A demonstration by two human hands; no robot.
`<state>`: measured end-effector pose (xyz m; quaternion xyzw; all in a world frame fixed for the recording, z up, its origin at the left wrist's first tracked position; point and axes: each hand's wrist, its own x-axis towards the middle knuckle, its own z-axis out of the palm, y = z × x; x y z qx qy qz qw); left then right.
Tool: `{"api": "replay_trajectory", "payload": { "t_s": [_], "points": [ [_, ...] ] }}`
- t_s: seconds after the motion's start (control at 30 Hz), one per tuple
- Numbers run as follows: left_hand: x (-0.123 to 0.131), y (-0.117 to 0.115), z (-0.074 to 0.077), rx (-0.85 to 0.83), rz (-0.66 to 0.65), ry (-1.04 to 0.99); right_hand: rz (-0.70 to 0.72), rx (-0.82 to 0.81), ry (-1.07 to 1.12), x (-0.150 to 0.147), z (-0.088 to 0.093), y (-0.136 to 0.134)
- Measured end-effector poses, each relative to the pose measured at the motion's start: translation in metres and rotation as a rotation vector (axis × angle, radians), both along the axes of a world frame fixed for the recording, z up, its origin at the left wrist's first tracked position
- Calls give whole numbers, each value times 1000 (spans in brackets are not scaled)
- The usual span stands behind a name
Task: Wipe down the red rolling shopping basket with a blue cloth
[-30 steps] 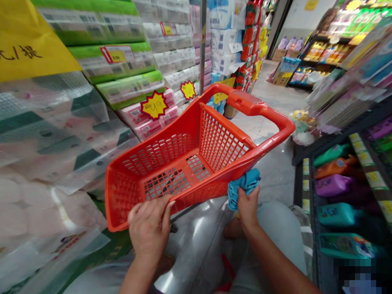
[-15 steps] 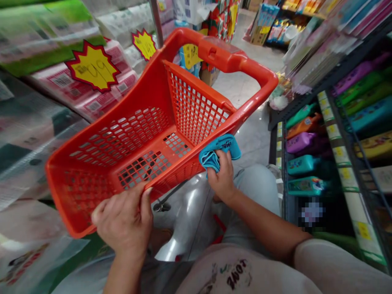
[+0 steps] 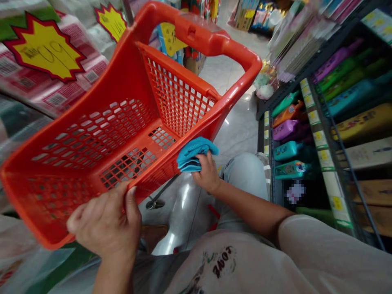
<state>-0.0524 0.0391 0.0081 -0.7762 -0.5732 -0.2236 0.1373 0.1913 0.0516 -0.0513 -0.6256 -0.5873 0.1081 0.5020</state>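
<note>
Closest to the camera, a person in a pale printed T-shirt (image 3: 214, 261) is leaning over their own lap, with a leg in light denim (image 3: 245, 179) showing beyond the right forearm. The left hand (image 3: 105, 222) is gripping the near edge of a red plastic shopping basket (image 3: 92, 134), at lower left of the frame, with its fingers (image 3: 130, 200) clamped over the rim. The right hand (image 3: 206, 173) is bunching a blue mesh cloth (image 3: 194, 155), its fingers (image 3: 203, 163) closed around the fabric and pressing it against the outer side of the basket. The basket is tilting up off the polished floor (image 3: 232, 122), filling the left and middle of the frame, with its long handle (image 3: 196, 34) pointing toward the top.

Along the right, a dark shelf (image 3: 265, 134) is holding rows of coloured detergent bottles (image 3: 286, 126) above yellow price strips. At upper left, a yellow starburst price tag (image 3: 45, 47) is sitting on pink-wrapped packs (image 3: 27, 94). Farther up, beyond the handle, cardboard cartons (image 3: 245, 20) are standing on the floor, too blurred to read.
</note>
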Motion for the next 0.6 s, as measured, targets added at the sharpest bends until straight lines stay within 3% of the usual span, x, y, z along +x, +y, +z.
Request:
{"api": "replay_trajectory", "payload": {
  "t_s": [0.13,0.3,0.47,0.6],
  "points": [
    [1,1,-2,-12,0,-18,-166,-25,59,0,-1,1],
    [6,3,-1,31,22,-103,88,-30,-47,-10,15,-6],
    [9,2,2,76,-6,-82,-130,-42,61,0,0,1],
    [9,-4,8,126,-31,-66,-44,56,44,14,14,-6]
  ]
}}
